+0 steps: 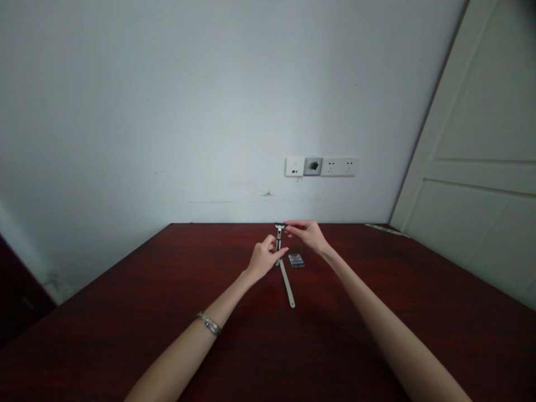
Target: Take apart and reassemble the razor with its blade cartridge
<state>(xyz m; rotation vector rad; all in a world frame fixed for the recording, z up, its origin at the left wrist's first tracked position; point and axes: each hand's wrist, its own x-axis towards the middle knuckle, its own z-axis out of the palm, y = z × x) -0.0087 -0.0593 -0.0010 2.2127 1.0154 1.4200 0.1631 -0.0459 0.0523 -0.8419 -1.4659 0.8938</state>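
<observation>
A razor [278, 239] stands upright above the dark red table, its wide head at the top. My left hand [263, 258] is closed round its handle, thumb on the right side. At the razor's head, the fingertips of my right hand [307, 233] pinch the right end. Below the razor a long, thin, pale strip [287, 285] with a small hole at its near end lies on the table. A small clear case [296, 260] rests right of the handle, under my right hand.
The dark red table [234, 357] meets a white wall at its back edge. Sockets [339, 166] are set in the wall. A pale panelled door [473, 184] stands at the right, and a narrow strip [386, 229] lies at the table's back right edge.
</observation>
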